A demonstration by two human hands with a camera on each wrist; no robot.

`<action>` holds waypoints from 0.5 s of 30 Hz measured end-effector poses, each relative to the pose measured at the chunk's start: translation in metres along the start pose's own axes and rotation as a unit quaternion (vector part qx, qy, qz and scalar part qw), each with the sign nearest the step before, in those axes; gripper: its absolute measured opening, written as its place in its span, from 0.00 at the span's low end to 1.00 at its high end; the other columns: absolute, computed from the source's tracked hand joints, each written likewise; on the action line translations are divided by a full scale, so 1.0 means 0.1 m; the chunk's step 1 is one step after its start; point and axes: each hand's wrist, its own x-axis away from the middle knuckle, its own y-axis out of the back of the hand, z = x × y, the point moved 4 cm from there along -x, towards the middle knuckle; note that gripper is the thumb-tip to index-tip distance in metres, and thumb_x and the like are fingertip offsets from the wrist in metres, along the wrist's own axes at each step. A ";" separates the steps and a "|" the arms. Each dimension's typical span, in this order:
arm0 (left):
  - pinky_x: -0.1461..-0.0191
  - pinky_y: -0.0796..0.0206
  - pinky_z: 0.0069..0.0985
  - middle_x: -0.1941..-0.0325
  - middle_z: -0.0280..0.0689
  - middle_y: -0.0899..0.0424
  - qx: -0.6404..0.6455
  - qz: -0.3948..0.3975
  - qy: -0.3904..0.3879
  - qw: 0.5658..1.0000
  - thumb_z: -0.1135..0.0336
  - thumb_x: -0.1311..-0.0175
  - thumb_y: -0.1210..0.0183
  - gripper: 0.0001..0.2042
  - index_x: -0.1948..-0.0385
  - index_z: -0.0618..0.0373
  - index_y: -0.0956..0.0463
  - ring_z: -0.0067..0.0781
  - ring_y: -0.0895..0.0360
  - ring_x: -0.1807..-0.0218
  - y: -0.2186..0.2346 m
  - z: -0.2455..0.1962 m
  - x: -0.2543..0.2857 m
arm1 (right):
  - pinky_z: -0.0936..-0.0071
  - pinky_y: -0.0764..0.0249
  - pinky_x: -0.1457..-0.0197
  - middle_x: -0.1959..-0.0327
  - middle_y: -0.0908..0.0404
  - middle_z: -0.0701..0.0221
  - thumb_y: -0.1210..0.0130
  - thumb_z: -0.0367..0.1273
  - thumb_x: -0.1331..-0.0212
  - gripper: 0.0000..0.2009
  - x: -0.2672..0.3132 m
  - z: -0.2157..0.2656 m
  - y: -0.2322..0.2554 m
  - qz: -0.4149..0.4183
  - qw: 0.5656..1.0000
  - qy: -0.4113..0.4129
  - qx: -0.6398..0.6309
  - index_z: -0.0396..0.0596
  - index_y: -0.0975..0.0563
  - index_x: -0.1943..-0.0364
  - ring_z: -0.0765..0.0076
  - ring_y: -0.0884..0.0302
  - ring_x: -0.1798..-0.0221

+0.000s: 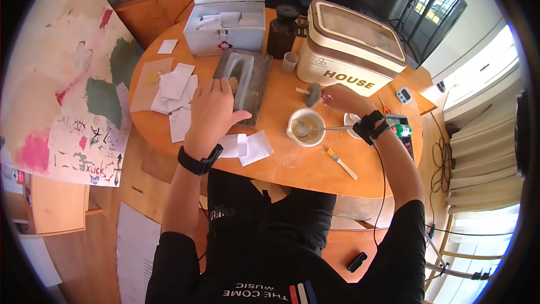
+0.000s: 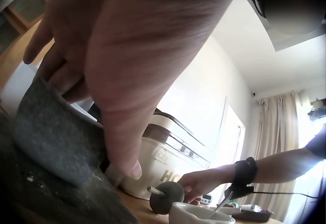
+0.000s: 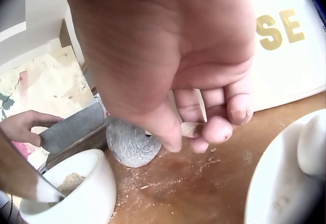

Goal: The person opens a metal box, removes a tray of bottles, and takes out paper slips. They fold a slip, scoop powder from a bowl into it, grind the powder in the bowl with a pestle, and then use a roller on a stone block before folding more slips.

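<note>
Handling the roller, it seems: the right hand [image 1: 346, 99] looks curled round the hidden end of the pale wooden axle [image 1: 302, 90] through a rough, round grey stone wheel [image 3: 133, 145], beside the glossy white bowl [image 3: 97, 198]. The left hand [image 1: 212, 110], thumb spread, touches the boat-shaped grey stone trough [image 2: 58, 137]. Next probably calls for level alignment.

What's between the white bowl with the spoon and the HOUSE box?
Head view: the grey stone wheel, held at its handle by the right hand.
</note>
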 end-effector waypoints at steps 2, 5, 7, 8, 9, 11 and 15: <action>0.37 0.31 0.40 0.46 0.49 0.17 -0.017 -0.020 -0.010 1.000 0.46 0.51 0.23 0.43 0.39 0.73 0.26 0.47 0.21 0.41 -0.03 0.01 0.00 | 0.52 0.24 0.54 0.63 0.15 0.50 0.43 0.31 0.36 0.08 -0.03 0.03 -0.01 -0.003 1.000 -0.005 0.018 0.40 0.18 0.63 0.41 0.18 0.60; 0.35 0.32 0.40 0.44 0.50 0.17 -0.016 -0.005 -0.004 1.000 0.45 0.51 0.23 0.44 0.38 0.73 0.27 0.47 0.22 0.39 -0.03 0.00 0.00 | 0.52 0.23 0.56 0.65 0.16 0.49 0.45 0.31 0.35 0.09 -0.06 0.02 -0.02 0.003 0.999 -0.013 0.032 0.39 0.18 0.62 0.40 0.18 0.61; 0.34 0.32 0.40 0.44 0.50 0.17 -0.017 0.007 0.000 1.000 0.44 0.50 0.24 0.44 0.38 0.74 0.27 0.47 0.22 0.39 -0.03 0.00 -0.01 | 0.51 0.23 0.57 0.65 0.16 0.48 0.45 0.31 0.34 0.09 -0.09 0.02 -0.02 -0.005 0.999 -0.012 0.033 0.38 0.18 0.62 0.39 0.17 0.62; 0.34 0.32 0.40 0.44 0.50 0.17 -0.017 0.013 0.002 1.000 0.44 0.50 0.24 0.44 0.39 0.74 0.27 0.47 0.22 0.39 -0.03 0.00 -0.01 | 0.52 0.23 0.57 0.66 0.16 0.49 0.44 0.31 0.35 0.09 -0.09 0.03 -0.01 -0.007 0.999 -0.003 0.037 0.38 0.18 0.63 0.39 0.18 0.62; 0.34 0.32 0.41 0.44 0.50 0.17 -0.018 0.008 0.000 1.000 0.44 0.50 0.24 0.44 0.39 0.74 0.27 0.47 0.22 0.39 -0.03 -0.01 -0.01 | 0.52 0.23 0.57 0.67 0.16 0.49 0.44 0.30 0.35 0.08 -0.08 0.05 0.00 -0.009 0.999 0.007 0.041 0.38 0.18 0.63 0.40 0.18 0.63; 0.35 0.32 0.41 0.45 0.50 0.17 -0.022 0.000 -0.004 1.000 0.44 0.49 0.24 0.44 0.39 0.74 0.27 0.46 0.22 0.39 -0.04 -0.01 -0.01 | 0.53 0.23 0.58 0.68 0.16 0.50 0.44 0.29 0.36 0.07 -0.07 0.08 0.02 -0.016 0.999 0.011 0.029 0.38 0.19 0.63 0.40 0.18 0.63; 0.44 0.30 0.39 0.58 0.45 0.15 -0.046 -0.112 -0.056 0.991 0.42 0.53 0.23 0.40 0.49 0.72 0.22 0.43 0.19 0.48 -0.12 0.04 0.02 | 0.54 0.23 0.58 0.69 0.17 0.52 0.44 0.26 0.38 0.05 -0.03 0.28 0.13 -0.042 0.999 0.005 -0.018 0.39 0.19 0.63 0.41 0.18 0.62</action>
